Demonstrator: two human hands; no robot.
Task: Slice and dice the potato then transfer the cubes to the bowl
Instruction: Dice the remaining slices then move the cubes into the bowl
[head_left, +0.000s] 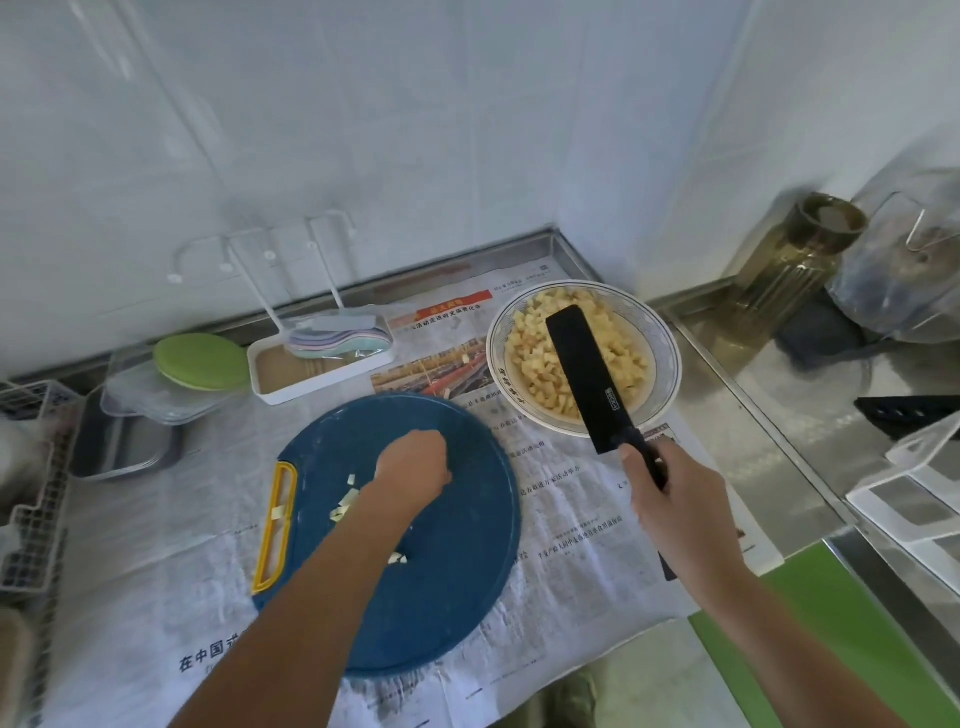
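A white bowl (660, 332) full of pale potato cubes (530, 358) stands at the back right on the newspaper. My right hand (675, 509) grips the handle of a black cleaver (587, 374), whose blade hangs flat over the bowl. In front of me lies the round blue cutting board (441, 597) with a yellow handle slot (275, 525). A few loose cubes (345, 501) remain on the board. My left hand (413, 460) rests on the board's middle with fingers curled down, seemingly around some cubes; what lies under the palm is hidden.
Newspaper (571, 530) covers the steel counter. A white tray (311, 374) and a green-lidded clear box (197, 364) sit behind the board. At the left stand a metal pan (124, 447) and a wire rack (31, 493). Jars (789, 265) and a clear stand (914, 499) are at right.
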